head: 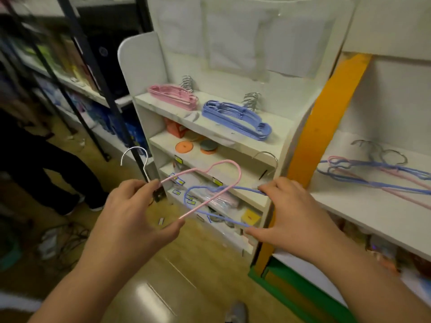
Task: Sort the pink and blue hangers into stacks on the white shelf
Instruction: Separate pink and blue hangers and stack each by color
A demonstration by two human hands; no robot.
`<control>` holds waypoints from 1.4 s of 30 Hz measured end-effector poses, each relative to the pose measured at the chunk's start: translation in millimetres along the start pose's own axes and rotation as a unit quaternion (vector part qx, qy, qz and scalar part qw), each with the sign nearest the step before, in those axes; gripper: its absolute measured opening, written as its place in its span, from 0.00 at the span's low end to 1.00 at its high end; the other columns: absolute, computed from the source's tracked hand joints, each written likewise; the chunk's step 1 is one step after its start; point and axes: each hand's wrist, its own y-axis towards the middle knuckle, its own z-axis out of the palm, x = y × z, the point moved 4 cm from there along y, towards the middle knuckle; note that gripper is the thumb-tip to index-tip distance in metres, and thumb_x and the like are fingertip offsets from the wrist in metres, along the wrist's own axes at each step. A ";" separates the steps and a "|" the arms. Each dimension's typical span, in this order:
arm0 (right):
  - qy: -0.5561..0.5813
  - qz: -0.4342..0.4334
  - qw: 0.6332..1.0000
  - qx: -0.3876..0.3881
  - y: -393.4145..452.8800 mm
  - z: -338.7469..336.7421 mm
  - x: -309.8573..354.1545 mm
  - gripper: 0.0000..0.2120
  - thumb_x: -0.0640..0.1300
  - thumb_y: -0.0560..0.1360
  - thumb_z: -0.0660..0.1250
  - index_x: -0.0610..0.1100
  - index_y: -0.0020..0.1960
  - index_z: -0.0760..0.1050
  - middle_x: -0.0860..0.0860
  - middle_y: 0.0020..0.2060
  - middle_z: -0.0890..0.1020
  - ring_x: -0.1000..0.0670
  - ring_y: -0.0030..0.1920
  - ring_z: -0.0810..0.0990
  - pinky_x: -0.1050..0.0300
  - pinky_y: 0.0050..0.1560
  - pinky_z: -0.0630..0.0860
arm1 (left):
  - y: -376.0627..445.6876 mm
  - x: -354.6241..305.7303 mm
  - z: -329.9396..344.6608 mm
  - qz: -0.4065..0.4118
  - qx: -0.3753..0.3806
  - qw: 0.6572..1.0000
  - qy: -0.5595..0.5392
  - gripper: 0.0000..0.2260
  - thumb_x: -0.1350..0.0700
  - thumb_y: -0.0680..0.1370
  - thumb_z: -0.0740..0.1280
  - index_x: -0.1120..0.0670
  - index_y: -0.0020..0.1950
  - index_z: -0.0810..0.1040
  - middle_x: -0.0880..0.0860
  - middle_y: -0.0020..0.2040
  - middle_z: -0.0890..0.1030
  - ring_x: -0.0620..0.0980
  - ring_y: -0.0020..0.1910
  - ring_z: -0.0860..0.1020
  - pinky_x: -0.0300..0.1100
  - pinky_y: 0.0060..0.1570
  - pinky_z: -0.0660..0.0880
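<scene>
Left hand (130, 206) pinching pink hanger (210, 180), right hand (286, 210) pinching blue hanger (198, 192)

On the lower boards I see a flat orange disc (184, 147) beside a round grey-topped disc with an orange rim (209, 146), and an orange box (173, 129) behind them. A clear plastic sleeve (245, 36) hangs above. An orange upright panel (326, 108) stands to the right, on a green base (303, 297). A black metal rack (77, 73) stands left. Another person's dark trouser legs (46, 164) stand on the wooden floor (210, 264).
</scene>
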 end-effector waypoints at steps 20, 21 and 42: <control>0.042 0.115 0.990 -0.065 262.1 15.5 -4.8 0.42 0.71 0.62 0.69 0.50 0.69 0.69 0.56 0.56 0.71 0.52 0.61 0.68 0.57 0.61 0.67 | 303.1 106.8 66.4 0.056 0.071 0.996 -0.010 0.40 0.34 0.65 0.71 0.47 0.74 0.65 0.46 0.65 0.68 0.45 0.65 0.65 0.44 0.61 0.70; 0.043 0.131 0.987 -0.077 271.8 15.1 -5.7 0.42 0.71 0.62 0.69 0.50 0.69 0.70 0.56 0.56 0.71 0.52 0.61 0.68 0.56 0.61 0.67 | 321.4 110.1 74.0 0.076 0.078 0.994 -0.015 0.40 0.34 0.65 0.71 0.46 0.74 0.65 0.46 0.65 0.68 0.45 0.65 0.65 0.43 0.61 0.69; -0.033 0.313 0.946 -0.082 385.5 38.1 16.5 0.41 0.68 0.62 0.69 0.41 0.65 0.74 0.49 0.52 0.76 0.46 0.52 0.75 0.51 0.53 0.75 | 617.7 187.0 164.0 0.337 0.201 0.920 -0.010 0.39 0.34 0.61 0.64 0.47 0.70 0.71 0.50 0.61 0.72 0.52 0.62 0.71 0.48 0.61 0.71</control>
